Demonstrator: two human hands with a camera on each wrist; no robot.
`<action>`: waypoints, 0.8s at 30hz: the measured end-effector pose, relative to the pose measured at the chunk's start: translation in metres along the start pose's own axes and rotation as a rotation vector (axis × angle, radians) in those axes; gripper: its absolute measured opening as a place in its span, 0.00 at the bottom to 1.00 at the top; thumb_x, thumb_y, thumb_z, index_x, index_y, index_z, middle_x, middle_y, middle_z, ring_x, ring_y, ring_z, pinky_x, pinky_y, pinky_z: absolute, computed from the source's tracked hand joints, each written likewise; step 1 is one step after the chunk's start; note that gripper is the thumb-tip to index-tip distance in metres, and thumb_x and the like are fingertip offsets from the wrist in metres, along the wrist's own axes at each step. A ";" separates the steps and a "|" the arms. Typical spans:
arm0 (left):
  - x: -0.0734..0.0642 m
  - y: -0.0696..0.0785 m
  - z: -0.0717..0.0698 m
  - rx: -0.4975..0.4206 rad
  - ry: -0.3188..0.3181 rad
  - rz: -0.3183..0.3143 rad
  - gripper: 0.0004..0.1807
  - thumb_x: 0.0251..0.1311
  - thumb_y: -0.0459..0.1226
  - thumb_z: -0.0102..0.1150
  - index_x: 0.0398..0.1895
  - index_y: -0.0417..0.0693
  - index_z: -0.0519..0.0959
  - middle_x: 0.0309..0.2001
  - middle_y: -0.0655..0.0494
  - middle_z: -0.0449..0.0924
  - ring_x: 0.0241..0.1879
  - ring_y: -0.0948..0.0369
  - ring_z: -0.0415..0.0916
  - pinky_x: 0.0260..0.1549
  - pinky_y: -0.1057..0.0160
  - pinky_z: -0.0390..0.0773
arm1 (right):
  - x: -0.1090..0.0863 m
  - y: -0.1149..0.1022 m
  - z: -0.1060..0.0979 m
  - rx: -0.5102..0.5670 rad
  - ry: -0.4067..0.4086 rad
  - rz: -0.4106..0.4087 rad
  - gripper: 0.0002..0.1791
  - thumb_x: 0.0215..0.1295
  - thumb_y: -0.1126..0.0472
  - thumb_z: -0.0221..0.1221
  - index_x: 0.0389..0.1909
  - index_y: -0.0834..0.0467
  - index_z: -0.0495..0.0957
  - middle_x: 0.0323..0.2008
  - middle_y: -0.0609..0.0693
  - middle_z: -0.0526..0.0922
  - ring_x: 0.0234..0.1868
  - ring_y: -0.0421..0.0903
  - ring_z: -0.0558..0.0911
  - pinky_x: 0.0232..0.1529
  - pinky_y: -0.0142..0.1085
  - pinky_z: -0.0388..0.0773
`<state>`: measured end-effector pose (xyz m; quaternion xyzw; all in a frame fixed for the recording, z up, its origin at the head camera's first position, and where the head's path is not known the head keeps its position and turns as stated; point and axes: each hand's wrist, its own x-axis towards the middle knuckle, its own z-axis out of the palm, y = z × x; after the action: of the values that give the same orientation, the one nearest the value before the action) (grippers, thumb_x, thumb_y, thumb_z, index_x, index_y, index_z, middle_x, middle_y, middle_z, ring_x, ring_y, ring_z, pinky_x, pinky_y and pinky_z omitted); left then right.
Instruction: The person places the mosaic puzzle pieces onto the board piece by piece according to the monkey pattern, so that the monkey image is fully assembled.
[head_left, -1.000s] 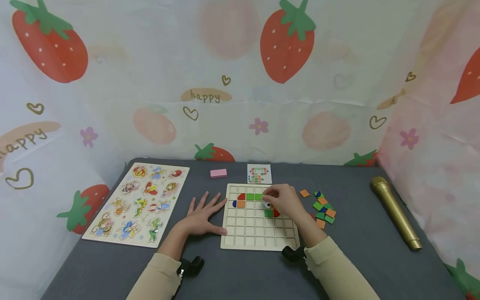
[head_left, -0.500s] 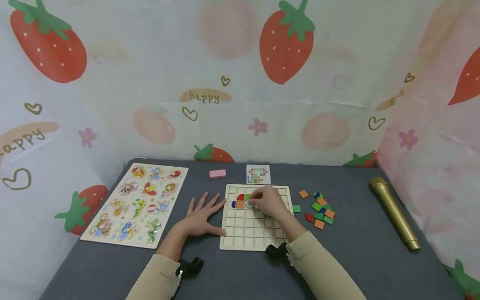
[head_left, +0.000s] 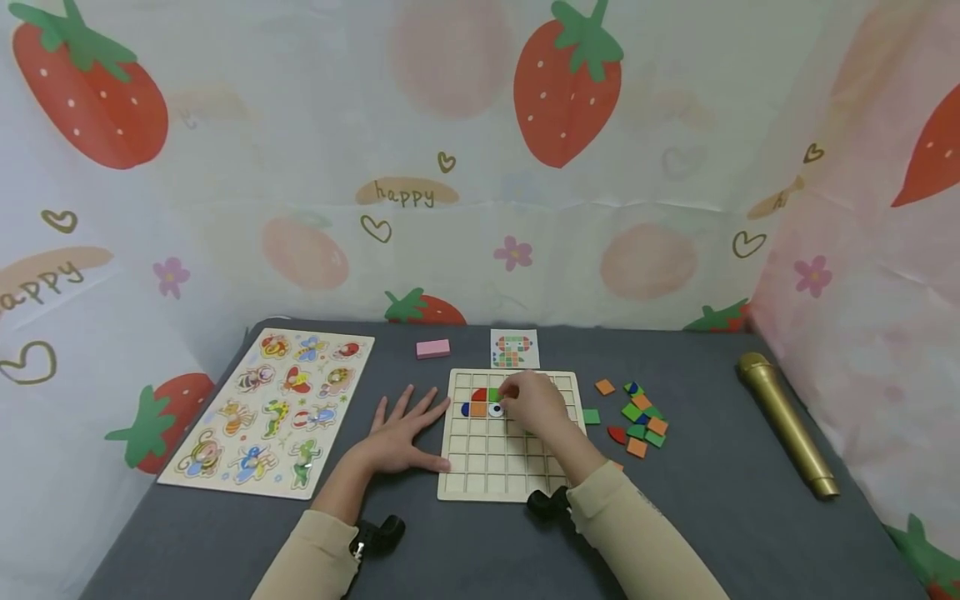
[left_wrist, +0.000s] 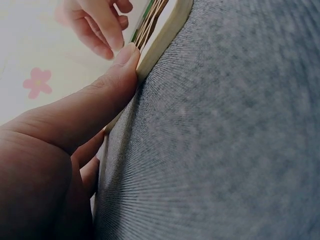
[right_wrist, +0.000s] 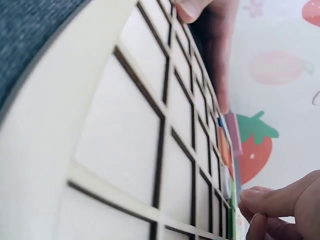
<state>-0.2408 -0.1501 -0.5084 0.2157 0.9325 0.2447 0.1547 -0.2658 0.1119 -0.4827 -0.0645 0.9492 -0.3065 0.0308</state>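
Note:
The pale square-grid board (head_left: 480, 483) lies on the dark table in the head view. My left hand (head_left: 399, 437) is spread flat at its left side, thumb at the edge; the left wrist view shows this thumb (left_wrist: 112, 82) against the board's rim. Over the upper middle of the grid, my right hand (head_left: 536, 407) has bent fingers, their tips right at a white eye tile (head_left: 495, 410). I cannot tell whether they pinch it. Next to the eye sit an orange tile (head_left: 478, 409), a blue piece (head_left: 466, 409), a red piece (head_left: 478, 395) and a green tile (head_left: 492, 394). My right hand hides the cells beneath it.
Right of the board lie a green tile (head_left: 591, 417), a red piece (head_left: 617, 434) and several loose tiles (head_left: 641, 402). Behind it are a picture card (head_left: 514, 348) and a pink block (head_left: 432, 349). An insect puzzle board (head_left: 258, 417) lies left, a gold microphone (head_left: 787, 425) right.
My right hand has moved left across the board to the eye tile's cell, and its fingers have shifted right, so the eye's pupil shows. My left hand has stayed put.

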 end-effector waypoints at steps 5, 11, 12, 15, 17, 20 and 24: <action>-0.001 0.000 0.000 -0.003 -0.001 -0.004 0.58 0.49 0.65 0.70 0.81 0.64 0.53 0.83 0.55 0.42 0.81 0.44 0.24 0.72 0.33 0.22 | -0.008 -0.001 -0.007 0.027 0.008 -0.010 0.07 0.65 0.60 0.67 0.42 0.53 0.88 0.37 0.46 0.87 0.36 0.45 0.84 0.33 0.39 0.79; -0.001 -0.001 0.001 -0.009 -0.005 -0.003 0.59 0.48 0.66 0.70 0.81 0.64 0.52 0.83 0.55 0.41 0.81 0.44 0.24 0.72 0.33 0.21 | -0.019 0.003 -0.017 0.051 -0.004 -0.014 0.09 0.67 0.57 0.67 0.46 0.52 0.87 0.40 0.45 0.87 0.37 0.44 0.84 0.33 0.38 0.79; -0.002 -0.001 0.001 -0.010 -0.005 -0.002 0.59 0.49 0.66 0.70 0.81 0.64 0.52 0.83 0.54 0.41 0.81 0.44 0.24 0.72 0.33 0.21 | -0.021 0.004 -0.019 0.050 0.002 -0.019 0.09 0.67 0.57 0.67 0.46 0.52 0.87 0.40 0.45 0.87 0.37 0.44 0.84 0.32 0.39 0.79; -0.002 -0.001 0.002 -0.009 -0.004 -0.002 0.59 0.49 0.66 0.70 0.82 0.64 0.52 0.83 0.54 0.41 0.81 0.44 0.24 0.72 0.33 0.21 | -0.025 0.012 -0.025 0.043 0.023 -0.039 0.09 0.66 0.57 0.67 0.45 0.52 0.87 0.40 0.45 0.87 0.38 0.45 0.84 0.33 0.39 0.79; -0.001 -0.001 0.001 -0.015 -0.003 0.001 0.59 0.49 0.65 0.71 0.81 0.64 0.52 0.83 0.54 0.41 0.81 0.44 0.24 0.72 0.33 0.21 | -0.029 0.019 -0.029 0.042 0.032 -0.035 0.10 0.66 0.57 0.68 0.46 0.52 0.87 0.40 0.45 0.88 0.39 0.46 0.83 0.34 0.40 0.79; 0.000 0.001 0.001 -0.016 -0.001 0.004 0.59 0.49 0.65 0.71 0.81 0.63 0.53 0.83 0.54 0.41 0.81 0.43 0.24 0.72 0.33 0.22 | -0.034 0.030 -0.035 0.046 0.036 -0.021 0.11 0.65 0.57 0.68 0.46 0.53 0.87 0.40 0.46 0.88 0.41 0.47 0.83 0.36 0.40 0.81; 0.000 0.002 0.001 -0.006 -0.002 -0.003 0.59 0.48 0.65 0.71 0.81 0.63 0.53 0.83 0.54 0.42 0.81 0.43 0.24 0.72 0.32 0.22 | -0.042 0.045 -0.042 0.065 0.039 -0.001 0.10 0.65 0.56 0.68 0.46 0.54 0.88 0.39 0.47 0.87 0.40 0.47 0.84 0.35 0.39 0.82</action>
<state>-0.2400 -0.1479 -0.5082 0.2141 0.9319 0.2472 0.1568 -0.2332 0.1782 -0.4748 -0.0581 0.9390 -0.3386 0.0143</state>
